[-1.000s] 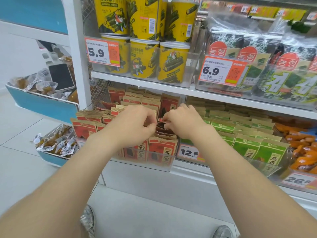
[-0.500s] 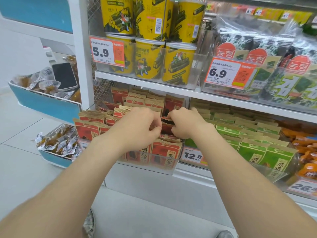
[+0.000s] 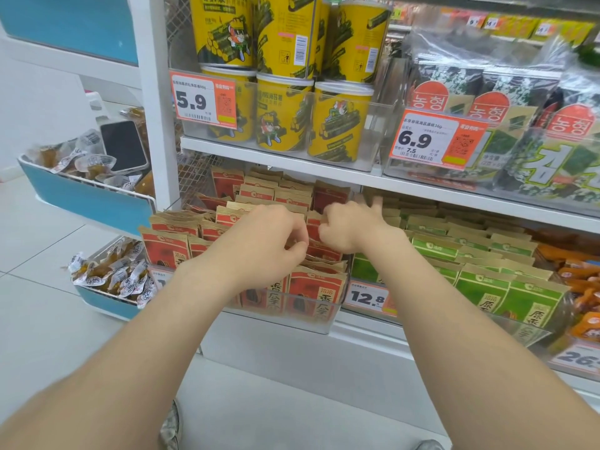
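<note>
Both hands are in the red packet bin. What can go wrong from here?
The left hand and right hand pinch into the crowded red packets; pulling one up may drag neighbours out of their rows.
The front ones lean on the front wall of the clear bin; a forward push might tip them onto the floor.
The green packets sit right beside; a loose red one may slip across.
</note>
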`<state>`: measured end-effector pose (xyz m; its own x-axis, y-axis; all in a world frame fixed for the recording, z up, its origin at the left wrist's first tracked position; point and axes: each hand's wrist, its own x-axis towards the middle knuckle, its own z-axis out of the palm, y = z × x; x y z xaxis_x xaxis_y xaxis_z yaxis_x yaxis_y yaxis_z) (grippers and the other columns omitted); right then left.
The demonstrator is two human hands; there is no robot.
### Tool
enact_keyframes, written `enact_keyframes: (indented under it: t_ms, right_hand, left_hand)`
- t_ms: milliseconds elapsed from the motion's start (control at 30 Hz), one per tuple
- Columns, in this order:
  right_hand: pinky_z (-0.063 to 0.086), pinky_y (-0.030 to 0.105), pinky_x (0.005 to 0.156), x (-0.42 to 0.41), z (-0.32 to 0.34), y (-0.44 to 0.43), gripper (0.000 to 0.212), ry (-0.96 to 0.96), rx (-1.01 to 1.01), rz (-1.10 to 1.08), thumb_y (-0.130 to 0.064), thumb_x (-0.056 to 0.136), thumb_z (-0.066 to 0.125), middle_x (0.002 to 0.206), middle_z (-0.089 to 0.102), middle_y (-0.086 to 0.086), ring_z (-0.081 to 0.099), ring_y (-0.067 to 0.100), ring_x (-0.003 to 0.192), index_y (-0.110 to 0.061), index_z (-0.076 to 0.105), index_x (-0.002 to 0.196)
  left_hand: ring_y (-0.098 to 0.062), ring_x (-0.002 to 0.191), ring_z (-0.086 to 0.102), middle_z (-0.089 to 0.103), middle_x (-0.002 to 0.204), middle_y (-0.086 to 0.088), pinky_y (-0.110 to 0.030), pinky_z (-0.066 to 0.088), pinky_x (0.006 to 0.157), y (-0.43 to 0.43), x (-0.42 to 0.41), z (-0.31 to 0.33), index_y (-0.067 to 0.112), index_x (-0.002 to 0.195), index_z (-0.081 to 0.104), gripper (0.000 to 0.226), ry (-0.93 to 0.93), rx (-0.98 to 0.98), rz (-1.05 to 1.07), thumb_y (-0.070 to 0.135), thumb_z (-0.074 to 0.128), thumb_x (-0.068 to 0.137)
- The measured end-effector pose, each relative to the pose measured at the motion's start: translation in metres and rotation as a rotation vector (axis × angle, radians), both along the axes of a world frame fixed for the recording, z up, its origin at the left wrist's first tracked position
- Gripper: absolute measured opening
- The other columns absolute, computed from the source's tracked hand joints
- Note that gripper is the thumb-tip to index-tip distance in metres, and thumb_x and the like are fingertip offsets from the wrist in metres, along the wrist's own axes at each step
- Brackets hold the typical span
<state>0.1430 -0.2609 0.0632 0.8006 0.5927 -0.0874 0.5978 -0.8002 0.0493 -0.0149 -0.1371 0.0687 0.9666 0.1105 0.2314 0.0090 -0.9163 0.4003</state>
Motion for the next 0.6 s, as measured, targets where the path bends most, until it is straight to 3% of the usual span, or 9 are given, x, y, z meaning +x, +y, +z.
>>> enact_keyframes:
  t_ms: [67, 200, 267, 367, 433, 600]
  right_hand:
    - [0.001, 0.072, 0.124, 0.001, -0.001, 0.0, 0.055, 0.044, -0.02, -0.008, -0.052, 0.103, 0.042, 0.15, 0.055, 0.024, 0.025, 0.044, 0.156, -0.018, 0.063, 0.14]
    - [0.006, 0.073, 0.122, 0.004, 0.001, 0.002, 0.064, 0.104, 0.174, -0.021, -0.066, 0.103, 0.032, 0.105, 0.068, 0.009, 0.049, 0.038, 0.129, -0.018, 0.073, 0.099]
    - [0.012, 0.073, 0.121, 0.005, 0.001, 0.007, 0.061, 0.07, 0.291, -0.041, -0.061, 0.107, 0.028, 0.102, 0.067, 0.007, 0.054, 0.036, 0.122, -0.018, 0.069, 0.092]
    - [0.02, 0.068, 0.122, 0.007, 0.002, 0.015, 0.041, 0.06, 0.427, -0.094, -0.039, 0.11, 0.03, 0.123, 0.068, 0.016, 0.056, 0.04, 0.128, -0.016, 0.063, 0.102]
    - [0.024, 0.065, 0.122, 0.01, 0.003, 0.019, 0.03, 0.065, 0.413, -0.113, -0.029, 0.108, 0.036, 0.136, 0.063, 0.019, 0.052, 0.042, 0.133, -0.014, 0.061, 0.115]
    - [0.02, 0.063, 0.127, 0.021, 0.0, 0.034, 0.052, 0.149, 0.326, -0.15, -0.023, 0.105, 0.043, 0.163, 0.043, 0.017, 0.036, 0.039, 0.152, -0.013, 0.044, 0.155]
  left_hand:
    - [-0.011, 0.098, 0.06, 0.065, 0.1, 0.012, -0.036, 0.051, 0.089, 0.001, 0.001, 0.0, 0.031, 0.097, 0.076, 0.014, -0.002, 0.002, 0.0, 0.03, 0.063, 0.102]
    - [-0.01, 0.1, 0.059, 0.066, 0.102, 0.012, -0.033, 0.048, 0.088, 0.002, 0.001, 0.0, 0.029, 0.098, 0.077, 0.015, -0.003, -0.007, -0.003, 0.029, 0.063, 0.102]
    - [-0.007, 0.098, 0.059, 0.066, 0.1, 0.013, -0.032, 0.046, 0.084, 0.002, 0.001, 0.001, 0.029, 0.097, 0.077, 0.015, 0.001, -0.016, -0.007, 0.029, 0.063, 0.102]
    - [-0.002, 0.093, 0.058, 0.064, 0.094, 0.018, -0.027, 0.042, 0.078, 0.002, 0.001, 0.002, 0.028, 0.096, 0.077, 0.016, -0.004, -0.023, -0.009, 0.028, 0.062, 0.102]
    - [-0.003, 0.093, 0.058, 0.065, 0.093, 0.018, -0.028, 0.044, 0.079, 0.002, 0.003, 0.003, 0.028, 0.093, 0.076, 0.017, 0.001, -0.025, -0.003, 0.026, 0.062, 0.102]
    - [-0.017, 0.103, 0.059, 0.063, 0.1, 0.01, -0.045, 0.053, 0.093, 0.005, 0.007, -0.001, 0.033, 0.083, 0.065, 0.018, 0.009, -0.019, 0.016, 0.027, 0.062, 0.1]
